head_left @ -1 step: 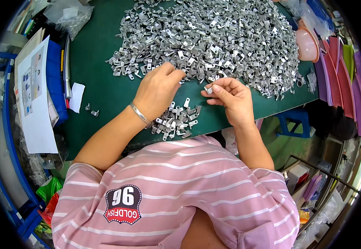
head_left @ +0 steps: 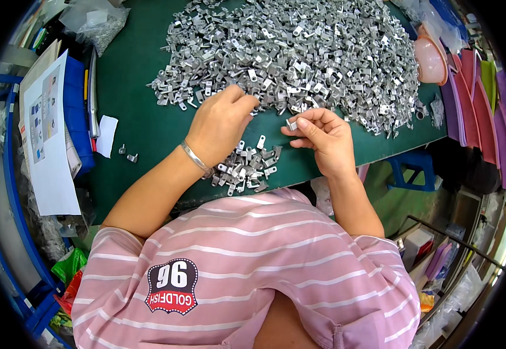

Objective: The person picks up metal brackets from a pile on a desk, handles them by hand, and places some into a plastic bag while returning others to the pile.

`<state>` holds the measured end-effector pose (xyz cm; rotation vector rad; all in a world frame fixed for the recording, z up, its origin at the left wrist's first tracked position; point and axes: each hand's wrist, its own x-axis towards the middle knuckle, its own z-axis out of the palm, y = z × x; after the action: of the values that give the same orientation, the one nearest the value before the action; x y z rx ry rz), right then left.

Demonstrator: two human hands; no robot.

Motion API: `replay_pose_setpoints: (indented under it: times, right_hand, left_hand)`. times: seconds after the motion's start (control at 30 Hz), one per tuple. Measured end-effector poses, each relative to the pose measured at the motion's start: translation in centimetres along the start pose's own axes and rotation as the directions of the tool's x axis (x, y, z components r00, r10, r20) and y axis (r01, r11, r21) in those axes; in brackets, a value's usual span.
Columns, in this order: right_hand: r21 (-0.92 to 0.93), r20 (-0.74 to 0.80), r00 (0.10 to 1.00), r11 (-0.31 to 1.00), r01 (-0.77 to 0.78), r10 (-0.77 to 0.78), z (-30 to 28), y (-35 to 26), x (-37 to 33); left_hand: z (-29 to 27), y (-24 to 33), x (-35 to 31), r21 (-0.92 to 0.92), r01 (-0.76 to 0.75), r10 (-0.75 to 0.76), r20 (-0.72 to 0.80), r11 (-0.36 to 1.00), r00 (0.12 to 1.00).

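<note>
Left forearm [head_left: 154,192]: bare, crossing the table's [head_left: 142,70] near edge toward its left corner, slanting inward and away from the body. 
Left wrist [head_left: 202,149]: slightly bent. 
Left hand [head_left: 218,119]: back uppermost, fingers curled and angled right, tips mostly hidden. 
Right forearm [head_left: 354,200]: bare, steeper than the left, reaching the near edge. 
Right hand [head_left: 325,139]: just inside that edge, turned inward; thumb [head_left: 310,129] and forefinger in a pinch, remaining fingers loosely curled. 
Hands: well apart from the body, not touching each other.

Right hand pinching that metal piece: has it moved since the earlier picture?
No, not visibly; the right hand keeps its place relative to the big metal pile.
</note>
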<state>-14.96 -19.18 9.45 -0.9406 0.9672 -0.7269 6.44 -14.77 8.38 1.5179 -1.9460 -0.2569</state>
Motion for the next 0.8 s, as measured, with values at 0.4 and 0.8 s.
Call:
replay_pose_setpoints:
  times: [0.4, 0.8]
  right_hand:
    - [0.169, -0.004, 0.999, 0.984, -0.047, 0.048, -1.1, 1.4, -0.7]
    - [-0.501, 0.277, 0.914, 0.767, 0.401, -0.297, 1.5, 2.0, -1.9]
  left_hand:
    - [1.0, -0.4, 0.1, 0.059, -0.005, 0.009, -0.072, 0.998, 0.997]
    - [0.6, -0.1, -0.4, -0.003, 0.004, -0.004, -0.085, 1.000, 0.996]
